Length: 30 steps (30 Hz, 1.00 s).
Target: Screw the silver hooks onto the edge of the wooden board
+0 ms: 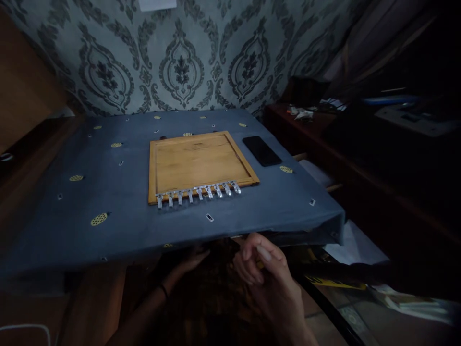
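Low before the table's front edge, my right hand (266, 269) is raised with its fingers curled in and the thumb pressed to them. Whatever it may hold is too small and dark to make out. My left hand (194, 261) is lower, in shadow below the table edge; a finger or thumb stretches out to the right, nothing shows in it, and its other fingers are partly hidden. Beyond both hands a framed wooden board (200, 161) lies flat on the table. A row of several silver metal clips (200, 193) lines its near edge, overhanging toward me.
A blue tablecloth (126, 192) with pineapple prints covers the table. Right of the board lies a black phone (261, 150). Patterned wallpaper (201, 62) rises behind. At the right is a dark red cabinet (288, 127) with small items on top, and papers (355, 245) lie lower down.
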Available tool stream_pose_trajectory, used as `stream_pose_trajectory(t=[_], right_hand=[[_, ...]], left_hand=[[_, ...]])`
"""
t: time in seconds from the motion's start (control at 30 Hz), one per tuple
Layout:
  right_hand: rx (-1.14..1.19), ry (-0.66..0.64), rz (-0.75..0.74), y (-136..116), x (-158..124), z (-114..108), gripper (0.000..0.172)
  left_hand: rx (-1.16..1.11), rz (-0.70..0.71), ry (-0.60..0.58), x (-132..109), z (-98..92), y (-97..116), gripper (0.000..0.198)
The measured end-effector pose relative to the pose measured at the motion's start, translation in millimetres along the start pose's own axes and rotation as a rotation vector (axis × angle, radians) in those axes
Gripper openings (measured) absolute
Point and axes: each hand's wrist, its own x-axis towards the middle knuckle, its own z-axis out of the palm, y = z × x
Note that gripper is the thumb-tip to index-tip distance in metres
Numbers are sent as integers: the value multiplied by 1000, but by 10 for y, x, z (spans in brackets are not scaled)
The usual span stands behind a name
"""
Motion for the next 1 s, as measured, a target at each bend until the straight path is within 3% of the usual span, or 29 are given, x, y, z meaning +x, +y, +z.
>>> stream_pose_trajectory(t=[0.13,0.23,0.43,0.6,0.73,0.9,0.93,1.0], right_hand=[[127,-22,86,42,68,-19,27],[167,-32,124,86,100,-16,28],[135,-33,127,64,140,-14,27],[77,4,87,-11,158,-39,25],[45,70,27,-76,179,-69,21],[31,118,-9,-145,268,-99,21],[27,116,-7,-156,294,-101,21],[13,109,-13,-175,349,-94,21]], left_hand=[[-77,-46,69,-34,84,-187,40],[-102,-18,39,-64,135,-184,38],[-99,68,-61,-218,166,-7,35],[-42,113,-119,-359,86,233,23],[32,147,-180,-519,-142,558,20],[77,231,-244,-795,-664,1150,27],[81,256,-227,-845,-784,1258,26],[109,331,-48,-919,-1017,1419,21]])
